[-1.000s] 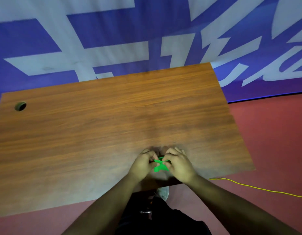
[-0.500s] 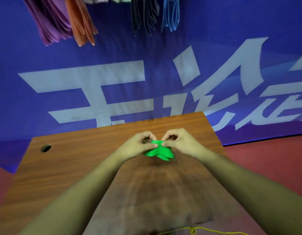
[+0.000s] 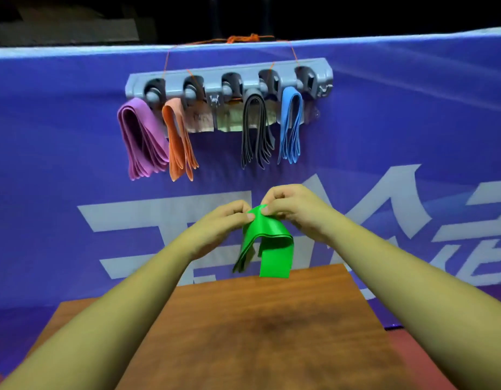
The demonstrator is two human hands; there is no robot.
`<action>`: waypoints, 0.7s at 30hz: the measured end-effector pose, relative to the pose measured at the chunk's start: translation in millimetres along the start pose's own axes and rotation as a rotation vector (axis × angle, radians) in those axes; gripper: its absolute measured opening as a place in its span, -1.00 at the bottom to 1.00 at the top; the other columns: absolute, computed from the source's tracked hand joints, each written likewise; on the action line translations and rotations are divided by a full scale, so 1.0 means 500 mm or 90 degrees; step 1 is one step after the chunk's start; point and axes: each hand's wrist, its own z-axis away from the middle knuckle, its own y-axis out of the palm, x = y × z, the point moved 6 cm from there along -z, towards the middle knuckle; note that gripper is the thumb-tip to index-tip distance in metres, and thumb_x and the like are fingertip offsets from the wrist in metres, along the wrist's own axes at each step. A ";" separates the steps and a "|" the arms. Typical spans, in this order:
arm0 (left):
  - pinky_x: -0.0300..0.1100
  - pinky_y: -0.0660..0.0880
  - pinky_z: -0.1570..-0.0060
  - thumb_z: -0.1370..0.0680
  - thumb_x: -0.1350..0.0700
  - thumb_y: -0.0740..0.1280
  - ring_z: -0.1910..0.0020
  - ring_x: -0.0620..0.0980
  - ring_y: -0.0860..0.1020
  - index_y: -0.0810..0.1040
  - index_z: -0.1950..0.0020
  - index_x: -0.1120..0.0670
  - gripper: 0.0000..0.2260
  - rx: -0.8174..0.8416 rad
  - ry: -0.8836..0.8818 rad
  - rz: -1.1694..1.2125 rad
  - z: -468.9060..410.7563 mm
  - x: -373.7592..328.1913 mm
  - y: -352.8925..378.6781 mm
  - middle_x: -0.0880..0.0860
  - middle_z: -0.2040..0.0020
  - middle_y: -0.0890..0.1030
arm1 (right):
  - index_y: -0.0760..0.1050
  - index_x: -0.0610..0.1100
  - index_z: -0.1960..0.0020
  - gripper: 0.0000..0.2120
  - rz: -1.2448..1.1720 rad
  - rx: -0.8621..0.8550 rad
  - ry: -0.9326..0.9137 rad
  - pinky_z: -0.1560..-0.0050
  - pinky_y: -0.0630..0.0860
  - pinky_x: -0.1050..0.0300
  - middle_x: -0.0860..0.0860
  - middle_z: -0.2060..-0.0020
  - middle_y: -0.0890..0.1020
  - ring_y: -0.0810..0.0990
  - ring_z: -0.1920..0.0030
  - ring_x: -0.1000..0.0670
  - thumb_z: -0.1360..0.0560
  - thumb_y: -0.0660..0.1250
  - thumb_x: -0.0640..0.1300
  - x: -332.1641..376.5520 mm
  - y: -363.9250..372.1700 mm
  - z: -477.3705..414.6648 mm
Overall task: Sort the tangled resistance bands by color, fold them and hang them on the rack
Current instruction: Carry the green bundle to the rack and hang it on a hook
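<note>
Below the grey plastic rack [image 3: 229,77]: folded green rubber resistance band [image 3: 271,243], pinched at its top fold by left hand [image 3: 224,220] and right hand [image 3: 294,209]. Likely light, limp, stretchy; best gripped at that fold.

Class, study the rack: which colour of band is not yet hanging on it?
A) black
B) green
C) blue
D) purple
B: the left hand and right hand pinch the green band below the rack, where purple bands, orange bands, black bands and blue bands hang.
</note>
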 end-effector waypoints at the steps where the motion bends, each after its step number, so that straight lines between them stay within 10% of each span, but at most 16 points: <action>1: -0.21 0.37 0.05 -0.42 -0.04 0.36 0.13 -0.08 0.43 0.43 0.07 0.14 -0.72 0.001 0.015 0.018 -0.002 -0.012 -0.006 -0.02 0.20 0.48 | 0.51 -0.22 0.25 -0.90 -0.045 -0.016 0.003 0.36 0.37 0.30 -0.06 0.42 0.49 0.43 0.41 0.05 -0.40 0.34 -0.36 0.016 -0.003 -0.007; 8: -0.26 0.50 0.05 -0.37 0.16 0.50 0.10 -0.12 0.57 0.40 -0.23 0.14 -0.51 -0.032 0.059 -0.014 -0.012 -0.066 -0.064 -0.02 0.07 0.60 | 0.44 -0.21 0.28 -0.85 -0.233 -0.104 0.107 0.32 0.27 0.14 -0.08 0.43 0.43 0.36 0.41 0.00 -0.43 0.20 -0.37 0.000 -0.032 -0.048; 15: -0.19 0.53 -0.01 -0.38 0.12 0.49 0.10 -0.05 0.60 0.46 -0.16 0.16 -0.59 -0.082 0.084 -0.048 -0.041 -0.119 -0.103 0.06 0.09 0.61 | 0.54 -0.25 0.12 -0.96 -0.056 -0.008 0.073 0.30 0.35 0.19 -0.08 0.37 0.51 0.44 0.37 0.02 -0.49 0.31 -0.33 -0.002 -0.015 -0.077; 21: -0.20 0.55 -0.02 -0.47 0.27 0.45 0.08 -0.03 0.60 0.46 -0.17 0.19 -0.69 -0.139 0.114 -0.078 -0.069 -0.180 -0.135 0.07 0.09 0.59 | 0.42 -0.17 -0.33 -0.51 -0.084 0.017 -0.087 -0.18 0.52 0.03 -0.19 -0.11 0.62 0.60 -0.10 -0.07 -0.40 0.35 -0.21 0.079 0.002 -0.108</action>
